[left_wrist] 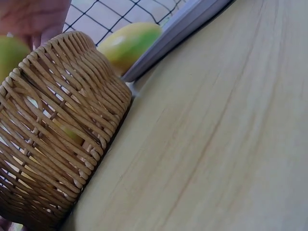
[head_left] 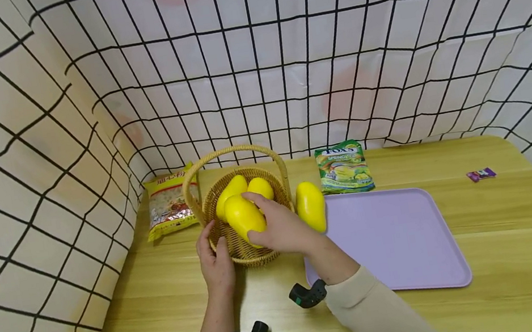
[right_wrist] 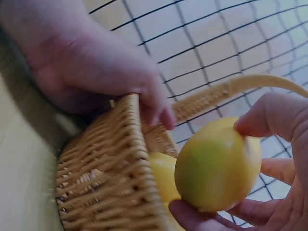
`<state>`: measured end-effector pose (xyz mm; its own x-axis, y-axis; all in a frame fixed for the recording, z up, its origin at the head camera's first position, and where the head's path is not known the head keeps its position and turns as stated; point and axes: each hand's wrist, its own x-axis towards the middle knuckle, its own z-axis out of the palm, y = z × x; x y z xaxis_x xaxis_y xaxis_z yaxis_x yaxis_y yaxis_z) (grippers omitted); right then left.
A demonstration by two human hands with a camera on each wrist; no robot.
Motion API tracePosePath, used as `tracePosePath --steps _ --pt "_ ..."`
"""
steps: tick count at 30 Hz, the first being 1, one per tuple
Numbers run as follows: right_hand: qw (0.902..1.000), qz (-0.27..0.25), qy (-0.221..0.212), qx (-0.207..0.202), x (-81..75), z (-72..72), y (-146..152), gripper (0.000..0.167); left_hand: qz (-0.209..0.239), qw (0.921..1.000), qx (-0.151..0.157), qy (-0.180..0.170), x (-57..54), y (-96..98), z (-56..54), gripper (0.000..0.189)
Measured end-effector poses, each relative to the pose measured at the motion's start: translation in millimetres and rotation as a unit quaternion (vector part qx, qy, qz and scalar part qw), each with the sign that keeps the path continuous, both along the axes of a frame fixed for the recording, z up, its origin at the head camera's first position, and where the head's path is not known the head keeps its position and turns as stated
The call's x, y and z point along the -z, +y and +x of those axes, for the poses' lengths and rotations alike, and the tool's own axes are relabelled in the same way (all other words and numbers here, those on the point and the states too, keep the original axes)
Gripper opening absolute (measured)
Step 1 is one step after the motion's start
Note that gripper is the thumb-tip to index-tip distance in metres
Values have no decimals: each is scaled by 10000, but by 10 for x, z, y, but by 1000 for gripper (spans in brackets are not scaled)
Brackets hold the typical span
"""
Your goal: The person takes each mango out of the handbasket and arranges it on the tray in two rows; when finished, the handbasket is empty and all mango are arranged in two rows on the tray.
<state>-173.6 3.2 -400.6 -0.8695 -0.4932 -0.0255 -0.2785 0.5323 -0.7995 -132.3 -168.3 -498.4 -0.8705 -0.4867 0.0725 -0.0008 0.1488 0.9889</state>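
Note:
A wicker basket (head_left: 249, 259) with a tall arched handle stands left of the middle of the table. My left hand (head_left: 217, 262) grips its near left rim, thumb hooked over the edge in the right wrist view. Between the thumb and fingers of my right hand (head_left: 282, 224) is a yellow mango (head_left: 244, 217), held over the basket opening; its skin looks partly green in the right wrist view (right_wrist: 211, 166). Two more mangoes lie inside, one at the left (head_left: 231, 189) and one at the back (head_left: 260, 188). Another mango (head_left: 310, 207) lies outside, right of the basket.
A lilac tray (head_left: 395, 238) lies to the right, its left edge beside the loose mango. Behind it is a green Fox's candy bag (head_left: 344, 168). A yellow food packet (head_left: 168, 203) sits left of the basket, and a small purple wrapped sweet (head_left: 481, 174) lies far right.

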Motion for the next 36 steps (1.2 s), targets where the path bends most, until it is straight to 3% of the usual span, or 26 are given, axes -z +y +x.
tracePosePath --steps 4,9,15,18,21,24,27,32,36 --pt "9975 -655 -263 -92 -54 68 190 81 79 9999 -50 38 22 3 -4 43" --pt "9931 -925 -661 -299 -106 152 461 75 95 9997 -59 205 38 1 -8 41" --pt "9785 -1679 -1113 -452 -145 238 763 72 76 9998 -51 196 25 -5 -7 41" --pt "9756 -1844 -1132 -382 -131 277 910 76 92 9999 -19 99 27 2 -3 41" --pt "9833 -1598 -835 -249 -100 300 1069 77 94 10000 11 23 25 11 -2 41" --pt "9919 -1186 -452 -78 -59 302 1244 75 71 10000 45 -23 22 16 -2 41" --pt "9924 -1126 -455 185 -22 266 1397 75 89 9999 57 1 15 17 -2 41" --pt "9771 -1624 -823 1102 -10 176 1600 83 129 9999 55 -2 2 11 -2 40" --pt "9622 -1728 -823 1936 15 100 1761 83 147 9999 35 -68 8 5 0 40"
